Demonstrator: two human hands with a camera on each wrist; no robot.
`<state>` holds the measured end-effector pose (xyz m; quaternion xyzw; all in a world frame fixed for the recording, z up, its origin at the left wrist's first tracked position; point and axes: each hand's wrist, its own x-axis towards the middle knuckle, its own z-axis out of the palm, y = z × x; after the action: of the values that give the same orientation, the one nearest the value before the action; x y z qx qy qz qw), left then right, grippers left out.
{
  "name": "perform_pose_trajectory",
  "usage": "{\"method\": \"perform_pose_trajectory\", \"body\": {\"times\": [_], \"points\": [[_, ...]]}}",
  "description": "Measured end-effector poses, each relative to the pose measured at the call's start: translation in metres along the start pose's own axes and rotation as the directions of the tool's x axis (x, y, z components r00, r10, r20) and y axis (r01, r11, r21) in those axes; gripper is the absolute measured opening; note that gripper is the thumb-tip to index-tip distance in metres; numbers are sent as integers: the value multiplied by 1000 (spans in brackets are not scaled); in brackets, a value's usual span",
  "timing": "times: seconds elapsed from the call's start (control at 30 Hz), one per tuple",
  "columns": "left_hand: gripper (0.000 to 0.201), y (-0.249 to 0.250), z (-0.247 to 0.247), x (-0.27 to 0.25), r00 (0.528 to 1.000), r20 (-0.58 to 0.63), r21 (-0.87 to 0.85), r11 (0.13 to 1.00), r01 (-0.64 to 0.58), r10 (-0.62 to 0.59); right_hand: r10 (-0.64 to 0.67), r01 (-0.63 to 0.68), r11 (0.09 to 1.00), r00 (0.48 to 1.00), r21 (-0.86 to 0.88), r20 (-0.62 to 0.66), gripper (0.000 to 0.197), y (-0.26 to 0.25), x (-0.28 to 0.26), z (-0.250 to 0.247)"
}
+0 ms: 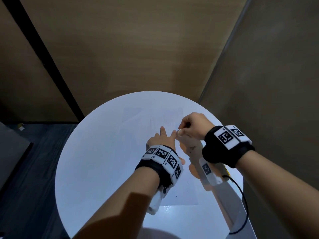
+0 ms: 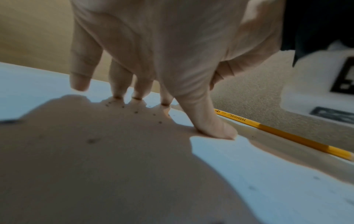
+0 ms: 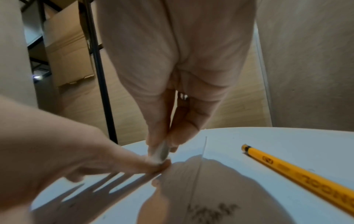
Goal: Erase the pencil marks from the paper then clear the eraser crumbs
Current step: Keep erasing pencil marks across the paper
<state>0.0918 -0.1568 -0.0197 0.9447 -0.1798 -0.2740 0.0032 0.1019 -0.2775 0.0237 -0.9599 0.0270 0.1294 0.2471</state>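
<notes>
Paper, a white rectangular sheet (image 1: pixel 172 192), lies flat on the round white tabletop (image 1: pixel 96 152), under both hands. The left hand (image 1: pixel 159 139) is spread, its straight fingers (image 2: pixel 214 128) pressing down on the sheet and grasping nothing. Just to the right of it, touching its index fingertip, the right hand (image 1: pixel 193 125) pinches a small pale eraser (image 3: pixel 161 151) between thumb and forefinger, the eraser's lower end down on the sheet. The other fingers of that grip are curled in.

Dark eraser crumbs (image 2: pixel 134 109) lie scattered on the sheet right at the left fingertips. A patch of grey pencil scribble (image 3: pixel 212 210) sits on the sheet nearer the person than the right grip, below the right wrist. A thin straight pencil line (image 3: pixel 199 166) runs from that patch up past the eraser, just to its right.

A yellow wooden pencil (image 3: pixel 298 177) with black printing lies on the tabletop to the right of the right hand, off the sheet and apart from both grips. Both wrists carry black bands (image 1: pixel 222 152) with white blocks of black square markers.
</notes>
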Motion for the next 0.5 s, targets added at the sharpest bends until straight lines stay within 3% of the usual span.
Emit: {"method": "perform_pose_trajectory", "body": {"times": [0.13,0.27,0.5], "points": [[102,-7,2,4,999,-2,-57,997,-45,45,4,4,996,996,-94,87,10,0,-3,10],[83,-17,-4,11,991,-40,-28,992,-126,125,39,-36,997,998,-63,43,11,7,0,14],[101,-15,0,19,981,35,-6,982,-189,189,89,-88,992,996,86,-17,17,15,4,18]]}}
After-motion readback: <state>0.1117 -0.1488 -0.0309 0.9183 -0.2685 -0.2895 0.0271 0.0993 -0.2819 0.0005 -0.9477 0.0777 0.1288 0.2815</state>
